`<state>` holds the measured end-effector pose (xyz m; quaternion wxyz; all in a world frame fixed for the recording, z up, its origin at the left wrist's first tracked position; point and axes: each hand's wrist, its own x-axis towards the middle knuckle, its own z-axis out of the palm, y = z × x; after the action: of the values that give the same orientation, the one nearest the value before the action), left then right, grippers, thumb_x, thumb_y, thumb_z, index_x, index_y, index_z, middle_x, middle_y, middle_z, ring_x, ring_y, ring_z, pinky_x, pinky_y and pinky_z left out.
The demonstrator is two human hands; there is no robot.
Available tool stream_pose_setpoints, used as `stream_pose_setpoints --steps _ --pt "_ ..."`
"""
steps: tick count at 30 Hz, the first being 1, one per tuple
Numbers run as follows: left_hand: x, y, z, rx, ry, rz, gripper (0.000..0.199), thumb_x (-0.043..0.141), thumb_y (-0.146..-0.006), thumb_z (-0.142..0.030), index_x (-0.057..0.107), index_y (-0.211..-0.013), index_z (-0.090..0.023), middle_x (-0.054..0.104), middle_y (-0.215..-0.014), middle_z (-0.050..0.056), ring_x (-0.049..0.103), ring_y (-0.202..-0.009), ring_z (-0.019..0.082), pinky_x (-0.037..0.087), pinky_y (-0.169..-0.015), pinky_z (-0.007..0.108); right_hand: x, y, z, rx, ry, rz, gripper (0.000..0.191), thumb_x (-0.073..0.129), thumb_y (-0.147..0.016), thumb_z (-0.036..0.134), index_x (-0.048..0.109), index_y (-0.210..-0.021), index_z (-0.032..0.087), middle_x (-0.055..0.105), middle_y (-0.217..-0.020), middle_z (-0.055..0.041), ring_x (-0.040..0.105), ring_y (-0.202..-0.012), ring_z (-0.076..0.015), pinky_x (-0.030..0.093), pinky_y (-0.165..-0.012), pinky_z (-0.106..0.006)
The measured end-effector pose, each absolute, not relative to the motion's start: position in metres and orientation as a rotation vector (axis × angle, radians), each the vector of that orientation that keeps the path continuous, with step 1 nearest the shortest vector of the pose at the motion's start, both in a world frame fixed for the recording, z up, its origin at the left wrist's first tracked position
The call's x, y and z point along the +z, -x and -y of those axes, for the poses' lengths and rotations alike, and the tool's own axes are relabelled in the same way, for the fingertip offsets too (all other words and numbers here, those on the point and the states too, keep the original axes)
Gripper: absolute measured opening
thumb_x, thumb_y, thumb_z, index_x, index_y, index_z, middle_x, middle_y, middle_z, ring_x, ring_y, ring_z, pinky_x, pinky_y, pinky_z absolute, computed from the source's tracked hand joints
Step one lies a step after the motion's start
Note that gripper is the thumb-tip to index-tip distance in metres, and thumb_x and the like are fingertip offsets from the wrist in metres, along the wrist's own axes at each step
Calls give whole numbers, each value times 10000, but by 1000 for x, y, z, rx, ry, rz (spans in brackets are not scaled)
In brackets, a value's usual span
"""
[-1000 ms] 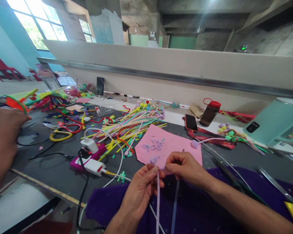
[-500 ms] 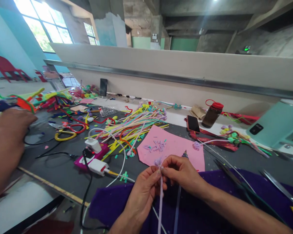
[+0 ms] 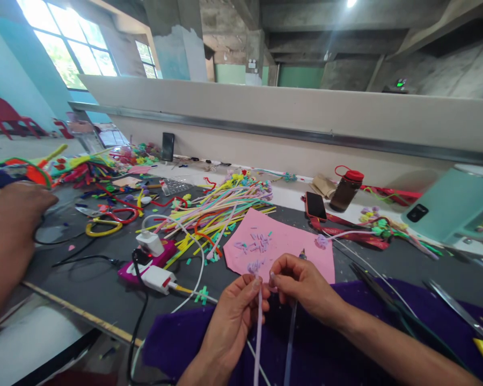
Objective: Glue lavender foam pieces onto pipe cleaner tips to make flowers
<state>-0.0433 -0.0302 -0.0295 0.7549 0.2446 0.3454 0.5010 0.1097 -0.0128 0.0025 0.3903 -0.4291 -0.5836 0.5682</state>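
A lilac pipe-cleaner stem (image 3: 258,338) with a fluffy lilac flower head (image 3: 255,266) is pinched near its top by my left hand (image 3: 236,311). Just to the right, my right hand (image 3: 304,287) has its thumb and forefinger pressed together; anything between them is too small to make out. Behind both hands lies a pink sheet (image 3: 284,236) with short lilac pieces (image 3: 254,242) on it. Another lilac flower (image 3: 322,241) rests at the sheet's right edge. Purple cloth (image 3: 177,338) is spread beneath my hands.
Colourful pipe cleaners (image 3: 221,206) lie behind a power strip (image 3: 153,262) with cables. Scissors (image 3: 104,221) lie left, dark shears (image 3: 382,295) right. A phone (image 3: 316,206) and bottle (image 3: 346,190) stand farther back. Another person's hand (image 3: 20,206) is at far left.
My right hand has come slightly away from the stem, opening a small gap between my hands. The flower head now leans left, looser and wider. The view has shifted slightly.
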Motion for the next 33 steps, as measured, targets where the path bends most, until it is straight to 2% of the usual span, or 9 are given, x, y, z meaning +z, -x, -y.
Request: stream_pose_setpoints --steps 5,9,15,22,28,30,33 --pt "-28 42 29 1079 -534 -784 128 667 -707 -211 579 -755 -132 637 -608 4 550 -438 65 434 -383 149 -1 -115 13 1480 1034 1497 93 600 -732 163 610 -823 142 578 -663 22 486 -494 -59 329 -427 -155" --pt "-26 42 29 1050 -542 -812 166 706 -663 -235 597 -731 -128 642 -592 9 548 -421 68 436 -372 149 0 -116 11 1496 1007 1516 62 611 -731 158 636 -783 136 580 -620 26 471 -496 -62 342 -456 -170" --pt "-28 43 29 1017 -540 -819 171 710 -659 -244 599 -728 -135 645 -586 10 551 -418 70 444 -377 151 7 -113 10 1377 973 1602 77 607 -707 90 668 -736 126 625 -654 12 539 -621 -91 409 -607 -197" --pt "-27 42 32 986 -571 -829 169 692 -678 -252 597 -737 -126 637 -583 15 543 -415 71 450 -376 157 10 -113 12 1285 1075 1709 58 601 -711 123 652 -737 127 628 -650 3 552 -603 -107 410 -564 -199" --pt "-28 41 32 1032 -601 -798 146 659 -704 -253 591 -723 -126 601 -551 -1 492 -383 61 429 -365 164 8 -111 12 1101 1175 1794 26 610 -699 148 624 -677 148 594 -612 14 509 -566 -108 374 -519 -203" --pt "-29 41 32 1058 -619 -785 138 634 -725 -253 583 -702 -126 582 -539 -10 466 -369 56 420 -357 167 7 -111 12 1136 1201 1775 53 606 -706 171 612 -658 149 566 -582 21 486 -538 -100 358 -498 -202" --pt "-30 40 33 1078 -637 -770 152 591 -759 -249 572 -671 -126 553 -528 -19 437 -359 50 407 -348 167 5 -111 12 1368 1150 1715 79 570 -744 206 612 -710 148 548 -577 29 458 -476 -79 332 -450 -189"
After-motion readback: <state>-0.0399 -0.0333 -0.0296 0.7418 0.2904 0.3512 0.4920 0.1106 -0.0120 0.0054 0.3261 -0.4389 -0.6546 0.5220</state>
